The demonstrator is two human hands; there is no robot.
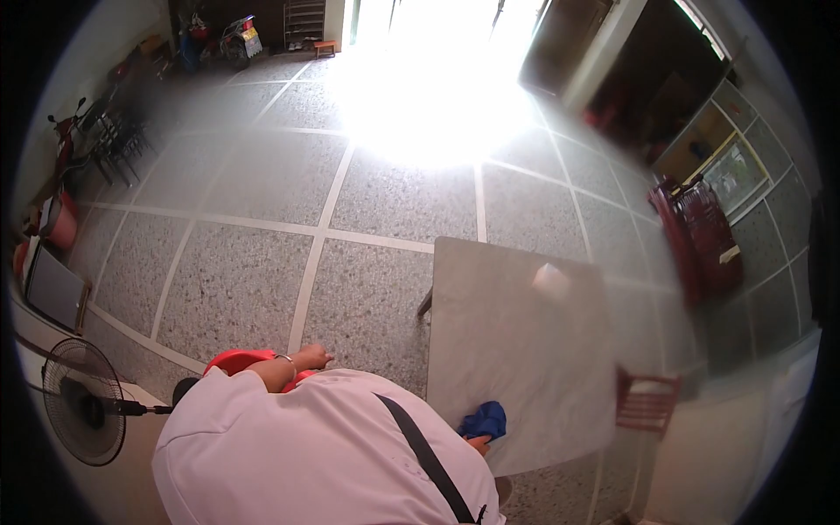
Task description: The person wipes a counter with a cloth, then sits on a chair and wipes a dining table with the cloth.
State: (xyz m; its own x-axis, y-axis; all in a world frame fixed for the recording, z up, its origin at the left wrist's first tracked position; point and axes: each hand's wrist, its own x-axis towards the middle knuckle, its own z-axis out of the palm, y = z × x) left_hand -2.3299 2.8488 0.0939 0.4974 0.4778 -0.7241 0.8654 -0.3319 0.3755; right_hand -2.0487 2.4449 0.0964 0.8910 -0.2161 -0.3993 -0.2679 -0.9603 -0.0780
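Observation:
My right hand (pixel 479 444) is at the near left part of the table, closed on a bunched blue cloth (pixel 486 420) that rests on the tabletop. Most of that hand is hidden by my body and the cloth. My left hand (pixel 310 357) is held out over the floor, left of the table, with a bracelet at the wrist. Its fingers look loosely curled, and I see nothing in them. Red plastic, seemingly a chair (pixel 238 359), shows under and beside my left forearm. The grey table (pixel 525 350) carries a small whitish object (pixel 551 280) near its far right corner, blurred by glare.
A standing fan (pixel 85 401) is close on my left. A wooden chair (pixel 647 399) stands at the table's right edge. Farther right is a dark red bench-like seat (pixel 697 236). Chairs (pixel 118 131) and a motorbike (pixel 66 140) line the left wall. Bright light floods the doorway.

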